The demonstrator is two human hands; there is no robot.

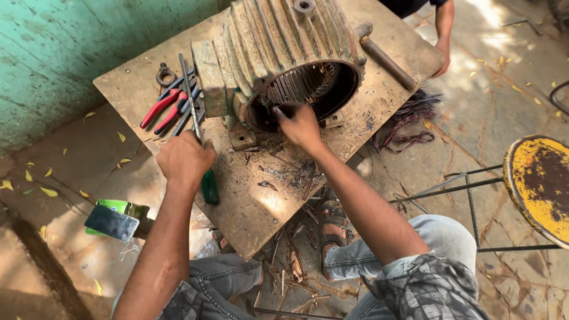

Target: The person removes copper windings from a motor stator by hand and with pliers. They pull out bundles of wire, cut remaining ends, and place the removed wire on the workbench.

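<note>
Stator housing [290,53] lies on the wooden board [355,112]. Right hand [301,125] pinches inside its near opening; left hand [185,160] clenches a green-handled screwdriver [208,185]. Slot clearing appears under way; next move likely needs the blade at the slots.

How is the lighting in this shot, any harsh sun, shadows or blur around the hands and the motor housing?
Head view: dappled sunlight burns out the ground at upper right and a patch on the wooden board; the motor housing bore sits in deep shadow, where the right hand reaches; the left hand, gripping a green-handled tool, is evenly lit and sharp; edges bow slightly.
</note>
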